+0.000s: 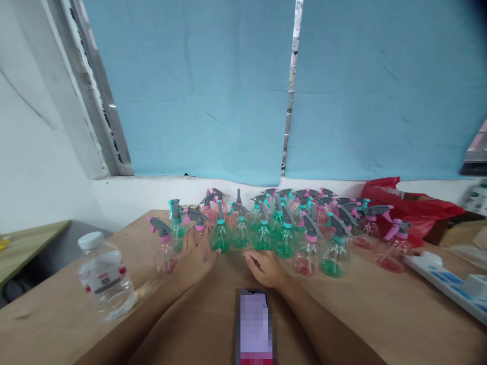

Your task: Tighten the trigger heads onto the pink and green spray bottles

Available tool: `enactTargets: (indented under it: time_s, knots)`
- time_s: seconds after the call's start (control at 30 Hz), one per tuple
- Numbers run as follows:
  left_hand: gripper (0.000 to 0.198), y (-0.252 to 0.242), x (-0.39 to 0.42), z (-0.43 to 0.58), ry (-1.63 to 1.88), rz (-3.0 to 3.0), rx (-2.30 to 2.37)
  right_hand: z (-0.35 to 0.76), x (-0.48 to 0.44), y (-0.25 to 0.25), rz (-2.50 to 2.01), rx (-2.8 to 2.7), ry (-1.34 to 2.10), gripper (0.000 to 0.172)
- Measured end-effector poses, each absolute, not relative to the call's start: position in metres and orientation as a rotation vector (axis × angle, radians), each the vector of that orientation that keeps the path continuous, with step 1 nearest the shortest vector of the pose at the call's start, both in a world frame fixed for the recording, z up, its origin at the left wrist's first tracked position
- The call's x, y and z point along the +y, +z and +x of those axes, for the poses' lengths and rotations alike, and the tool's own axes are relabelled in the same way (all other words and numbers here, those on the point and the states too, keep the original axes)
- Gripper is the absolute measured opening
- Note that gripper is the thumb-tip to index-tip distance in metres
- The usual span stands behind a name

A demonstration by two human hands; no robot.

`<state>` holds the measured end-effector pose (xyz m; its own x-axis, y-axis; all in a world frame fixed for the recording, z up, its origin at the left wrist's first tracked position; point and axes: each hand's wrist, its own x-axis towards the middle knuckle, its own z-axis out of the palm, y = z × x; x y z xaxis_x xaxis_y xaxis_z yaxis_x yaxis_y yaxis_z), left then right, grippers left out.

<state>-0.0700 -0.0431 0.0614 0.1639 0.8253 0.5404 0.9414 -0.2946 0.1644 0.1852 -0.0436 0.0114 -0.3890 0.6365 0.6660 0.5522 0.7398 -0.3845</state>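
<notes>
My left hand [195, 257] lies at the front of a pink spray bottle [200, 227], its fingers apart and its thumb pointing right, near a green spray bottle [221, 238]. The hand hides most of the pink bottle's body; no firm hold shows. My right hand [266, 267] rests on the wooden table [228, 276], loosely curled with nothing visible in it, in front of another green bottle [263, 237]. Several clear pink and green spray bottles with grey trigger heads stand upright in rows beyond both hands.
A water bottle [104, 276] with a white cap stands at left. A phone [255, 324] with a blurred screen is between my forearms. At right are a white power strip [445, 279], a red plastic bag [413, 205] and a cardboard box [466, 233]. Blue curtains hang behind.
</notes>
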Motion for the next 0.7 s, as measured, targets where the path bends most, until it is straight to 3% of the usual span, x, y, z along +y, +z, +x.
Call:
enactTargets:
  time_s: [0.33,0.5,0.7]
  knots:
    - [0.074,0.059,-0.099,-0.041,-0.808,-2.432,-1.492,0.187,-0.043,0.015,-0.849,-2.075,0.077,0.028]
    - [0.075,0.047,-0.093,-0.008,-0.852,-2.685,-1.350,0.185,-0.048,0.027,-0.752,-1.954,0.069,0.042]
    - [0.063,0.032,-0.060,0.023,-0.963,-2.754,-1.161,0.185,-0.027,0.037,-0.774,-1.710,0.245,0.018]
